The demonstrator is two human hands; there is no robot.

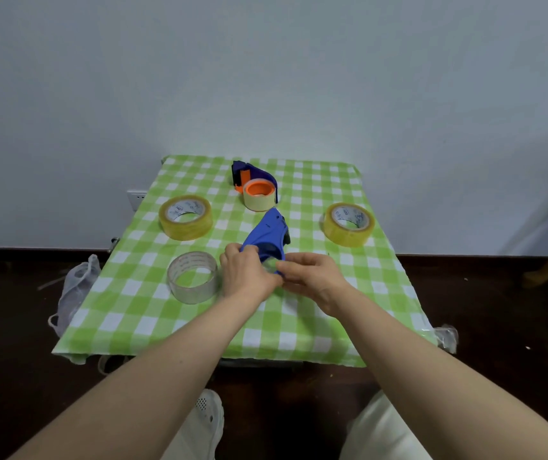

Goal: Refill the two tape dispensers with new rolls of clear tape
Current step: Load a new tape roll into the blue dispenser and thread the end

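Count: 2 dispensers, 3 loose rolls, plus 1 roll mounted

- blue dispenser (267, 232): near the middle of the surface (299, 327), nose pointing to the far edge. left hand (249, 275) has its fingers curled round the near end; right hand (314, 277) is curled onto the same end from the other side, fingertips meeting the left's. Both grip it. What sits between the fingers is too blurred to tell
- second dispenser (249, 172): dark blue and orange, at the middle of the far edge, with a thin cream roll (259, 202) on its orange hub (259, 188)
- full yellowish rolls x2, lying flat: left roll (186, 232) by the left edge, right roll (348, 235) by the right edge
- clear roll (193, 292): flat, just left of the left hand, near-transparent

Writing: blue print on the white cores of both yellowish rolls and faint print inside the clear roll, all too small to read. No brand legible on either dispenser
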